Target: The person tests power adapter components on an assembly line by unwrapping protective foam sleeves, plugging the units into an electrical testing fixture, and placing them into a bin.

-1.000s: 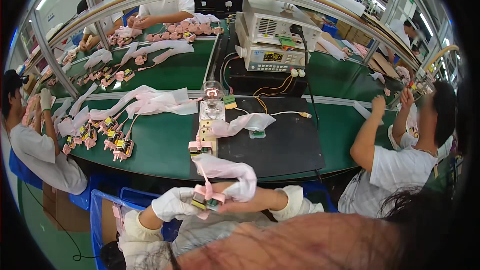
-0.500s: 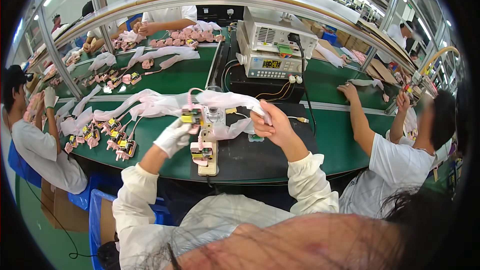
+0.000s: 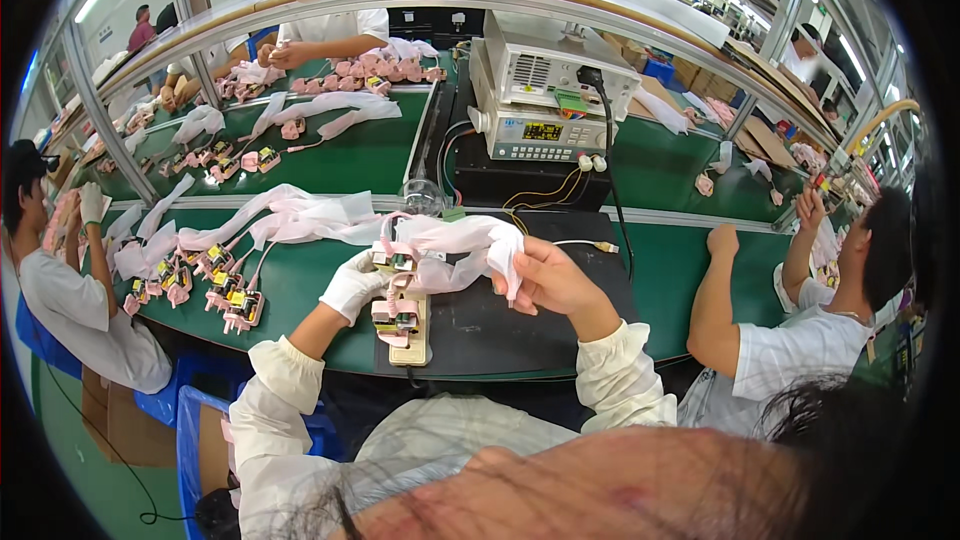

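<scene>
My left hand (image 3: 355, 286), in a white glove, is closed on a pink plug unit (image 3: 396, 260) with its circuit parts exposed, at the far end of a cream power strip (image 3: 410, 348). Whether its pins are in a socket is hidden. A second pink plug unit (image 3: 394, 317) sits on the strip nearer me. My bare right hand (image 3: 550, 278) pinches the end of a whitish translucent sleeve (image 3: 503, 252), which stretches left to the unit in my left hand. A black mat (image 3: 500, 330) lies beneath the strip.
Several similar plug units (image 3: 238, 305) with wrapped cables lie on the green bench at left. Stacked test instruments (image 3: 545, 130) stand behind the mat, with a black cable (image 3: 612, 140) hanging down. A loose white connector (image 3: 605, 247) lies right. Co-workers sit on both sides and opposite.
My left hand has brought the plug unit down and slightly right, onto the strip's far end. My right hand has moved a little nearer with the sleeve. The right-hand co-worker's arm has drawn back.
</scene>
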Demonstrator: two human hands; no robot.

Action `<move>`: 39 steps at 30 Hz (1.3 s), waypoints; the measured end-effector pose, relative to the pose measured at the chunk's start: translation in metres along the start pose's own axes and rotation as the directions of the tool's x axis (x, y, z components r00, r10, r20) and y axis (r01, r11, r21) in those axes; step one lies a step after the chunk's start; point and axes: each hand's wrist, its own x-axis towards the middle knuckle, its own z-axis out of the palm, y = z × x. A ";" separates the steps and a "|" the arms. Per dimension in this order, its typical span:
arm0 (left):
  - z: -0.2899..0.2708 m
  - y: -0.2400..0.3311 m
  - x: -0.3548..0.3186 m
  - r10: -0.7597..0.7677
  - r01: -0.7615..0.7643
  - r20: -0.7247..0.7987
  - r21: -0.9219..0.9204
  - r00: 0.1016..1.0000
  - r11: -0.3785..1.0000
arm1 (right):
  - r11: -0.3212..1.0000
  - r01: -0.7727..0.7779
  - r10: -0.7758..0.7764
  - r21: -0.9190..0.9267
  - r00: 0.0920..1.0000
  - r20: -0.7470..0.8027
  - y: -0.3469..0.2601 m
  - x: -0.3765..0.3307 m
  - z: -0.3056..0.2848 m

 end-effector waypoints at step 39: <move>-0.013 -0.009 -0.065 -0.068 0.057 0.109 0.102 0.992 0.993 | 0.534 -0.216 -0.428 -0.817 0.764 -0.482 0.080 -0.024 -0.087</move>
